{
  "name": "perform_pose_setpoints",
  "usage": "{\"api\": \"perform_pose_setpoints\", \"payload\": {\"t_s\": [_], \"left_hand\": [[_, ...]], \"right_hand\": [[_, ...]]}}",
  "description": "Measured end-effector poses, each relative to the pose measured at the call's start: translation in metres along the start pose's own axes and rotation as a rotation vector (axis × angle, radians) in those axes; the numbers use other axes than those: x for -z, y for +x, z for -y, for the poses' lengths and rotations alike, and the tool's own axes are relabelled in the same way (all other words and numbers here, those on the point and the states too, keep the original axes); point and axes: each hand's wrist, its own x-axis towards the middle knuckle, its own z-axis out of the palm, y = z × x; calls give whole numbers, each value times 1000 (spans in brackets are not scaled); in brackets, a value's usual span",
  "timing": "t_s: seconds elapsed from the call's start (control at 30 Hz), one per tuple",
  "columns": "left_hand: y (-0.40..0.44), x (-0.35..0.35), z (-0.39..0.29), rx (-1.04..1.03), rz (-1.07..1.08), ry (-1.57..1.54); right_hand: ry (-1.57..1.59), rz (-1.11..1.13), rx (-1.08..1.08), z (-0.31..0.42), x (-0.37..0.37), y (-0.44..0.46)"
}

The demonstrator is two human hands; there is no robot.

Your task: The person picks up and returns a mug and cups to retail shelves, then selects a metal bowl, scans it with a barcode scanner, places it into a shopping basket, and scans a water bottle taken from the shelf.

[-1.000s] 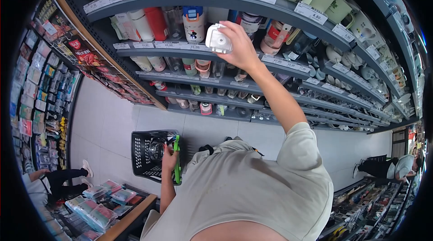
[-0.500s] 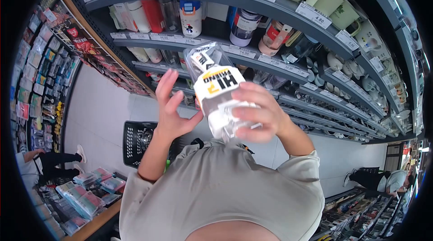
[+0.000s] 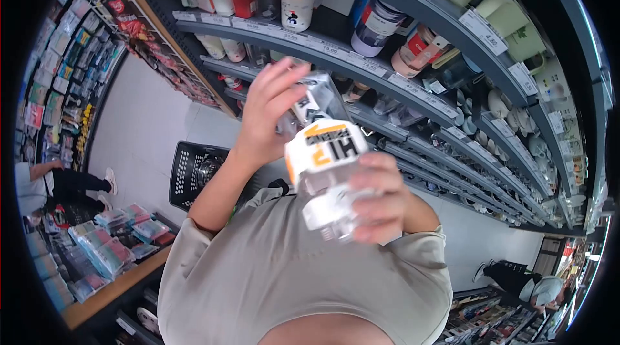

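Observation:
A clear plastic bottle [image 3: 323, 141] with a white, black and orange label is held tilted in front of my chest. My right hand [image 3: 381, 199] wraps round its near end from the right, the fingers slightly blurred. At its far end, my left hand [image 3: 274, 109] lies against the left side, with the fingers curling over the top. The large printed letters on the label appear upside down from here. Part of the far end is hidden behind my left fingers.
Ahead, a shelf unit [image 3: 352, 61] holds tumblers, mugs and bowls behind price tags. A black basket [image 3: 187, 180] with a clear item inside is beside my left arm. One person [image 3: 74, 187] stands far left, another [image 3: 516, 280] far right. Packaged goods [image 3: 110, 248] lie on a lower-left display.
My left hand has gone from spread apart beside the bottle to gripping its far end. The bottle and my right hand have come slightly lower and to the right. The view has shifted.

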Motion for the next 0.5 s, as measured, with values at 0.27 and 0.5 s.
{"api": "perform_pose_setpoints", "payload": {"t_s": [0.27, 0.5], "left_hand": [[-43, -17, -35, 862, 279, -665], [-41, -13, -36, 1059, 182, -1120]], "right_hand": [[376, -200, -706, -37, -1, 18], [847, -440, -1135, -62, -23, 13]]}}
